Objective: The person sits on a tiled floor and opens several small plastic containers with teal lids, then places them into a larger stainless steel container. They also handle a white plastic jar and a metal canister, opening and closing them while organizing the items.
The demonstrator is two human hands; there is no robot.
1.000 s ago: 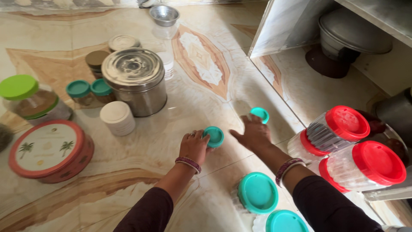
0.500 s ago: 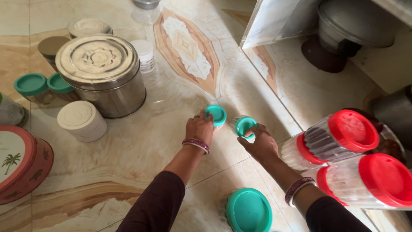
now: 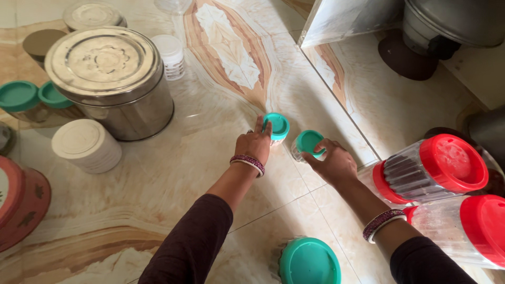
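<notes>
Two small clear jars with teal lids stand side by side on the marble floor; the left hand (image 3: 253,145) grips the upright jar (image 3: 276,127), and the right hand (image 3: 332,163) clasps the tilted jar (image 3: 306,144). Since a moment ago both jars sit farther from the person; the jar bodies are mostly hidden by fingers, and a large teal-lidded jar (image 3: 309,261) is cut off below.

Your left hand (image 3: 253,145) rests on the small teal-lidded clear jar (image 3: 276,127); just to its right, your right hand (image 3: 333,164) holds a second small teal-lidded jar (image 3: 307,143), tilted. To your far left the large round steel tin (image 3: 108,79) stands on the marbled stone floor (image 3: 173,173), with the white ribbed round container (image 3: 84,145) in front of it. At your right, two red-lidded clear plastic jars (image 3: 431,171) lie on their sides. A larger teal-lidded jar (image 3: 308,261) sits nearest you, between your arms.
</notes>
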